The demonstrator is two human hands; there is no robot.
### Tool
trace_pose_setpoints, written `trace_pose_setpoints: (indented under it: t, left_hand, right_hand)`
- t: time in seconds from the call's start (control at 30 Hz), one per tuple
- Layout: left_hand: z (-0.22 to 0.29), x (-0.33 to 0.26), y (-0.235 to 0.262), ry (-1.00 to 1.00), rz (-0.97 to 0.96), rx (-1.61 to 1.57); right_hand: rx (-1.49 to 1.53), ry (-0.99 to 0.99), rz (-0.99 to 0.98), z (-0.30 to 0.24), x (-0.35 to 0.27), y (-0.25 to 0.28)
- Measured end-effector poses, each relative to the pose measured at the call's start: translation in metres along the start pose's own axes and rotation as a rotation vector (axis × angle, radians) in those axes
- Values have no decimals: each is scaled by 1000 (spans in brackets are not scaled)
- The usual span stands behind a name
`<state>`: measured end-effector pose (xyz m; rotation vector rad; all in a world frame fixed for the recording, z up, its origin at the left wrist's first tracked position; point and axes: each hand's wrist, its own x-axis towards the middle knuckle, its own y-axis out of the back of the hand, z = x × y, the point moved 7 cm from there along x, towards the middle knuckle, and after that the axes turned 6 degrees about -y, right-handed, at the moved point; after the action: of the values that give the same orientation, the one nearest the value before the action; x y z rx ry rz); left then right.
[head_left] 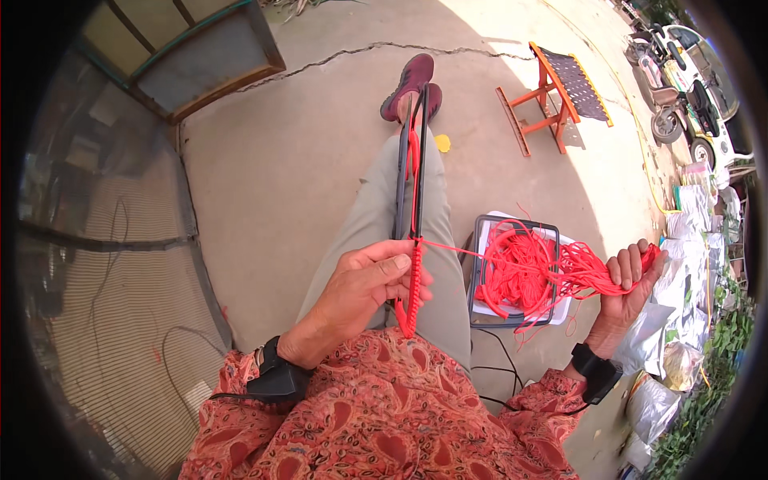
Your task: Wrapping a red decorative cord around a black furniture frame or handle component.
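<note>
My left hand [352, 288] is closed around the near end of a narrow black frame [423, 160], which stands edge-on between my legs. Tight turns of red cord wrap the part of the frame [414, 276] beside my fingers. From these turns a single strand runs right to a thick hank of red cord [588, 268]. My right hand [628, 280], out to the right, grips the far end of that hank. Beneath the strand, a loose heap of red cord [516, 264] fills a white container with a dark rectangular rim [478, 272].
An orange folding stool [572, 88] with a dark woven seat stands ahead to the right. Silvery bags [680, 280] and parked vehicles [696, 96] line the right side. At left are a wood-edged panel [200, 64] and a ribbed sheet [120, 304]. Black cables [504, 360] lie near the container.
</note>
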<state>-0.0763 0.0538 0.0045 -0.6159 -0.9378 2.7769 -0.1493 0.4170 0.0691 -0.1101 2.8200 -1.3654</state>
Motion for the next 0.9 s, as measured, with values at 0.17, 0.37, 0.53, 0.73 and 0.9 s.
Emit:
trace_pose_setpoints:
  t: [0.17,0.37,0.53,0.73,0.9]
  left_hand:
    - [-7,5,1,30,34,-74]
    - [-10,5,12,-42,132,-37]
    - [-7,4,15,-48,144,63]
    - [-11,4,15,-60,151,42]
    - [-12,6,12,-62,196,-23]
  right_hand:
    - [-580,-36,330,46,-22,12]
    - [-761,-538,-73,189,-19,-79]
    - [-765,-629,-140,217,-25,-103]
    - [-640,-724,-159,226,-36,-89]
    - [-353,-670,-50,226,-37,-76]
